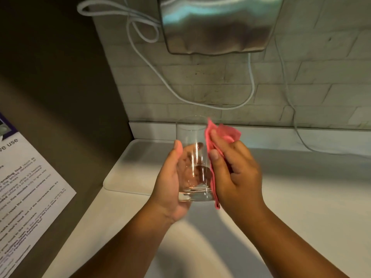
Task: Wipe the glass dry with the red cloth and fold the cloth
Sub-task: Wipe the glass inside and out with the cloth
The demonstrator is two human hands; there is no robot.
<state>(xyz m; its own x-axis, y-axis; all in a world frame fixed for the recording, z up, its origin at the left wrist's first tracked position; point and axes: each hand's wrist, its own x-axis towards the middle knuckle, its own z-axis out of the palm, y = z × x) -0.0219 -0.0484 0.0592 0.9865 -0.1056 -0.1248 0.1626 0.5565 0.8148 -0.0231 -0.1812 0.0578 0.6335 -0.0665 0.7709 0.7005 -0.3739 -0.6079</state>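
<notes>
My left hand (170, 181) cupped the clear glass (193, 157) upright above the white counter (301, 197), its grip wrapped around the lower half, fingers showing through the far wall. My right hand (234, 169) pinched the red cloth (218, 141) flat against the glass's right side. Beyond, a white cable (200, 101) drooped across the tiled wall (301, 81).

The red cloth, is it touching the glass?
Touching. In the head view, the right hand presses the red cloth flat against the side of the glass, with no gap between them, while the left hand holds the glass.
</notes>
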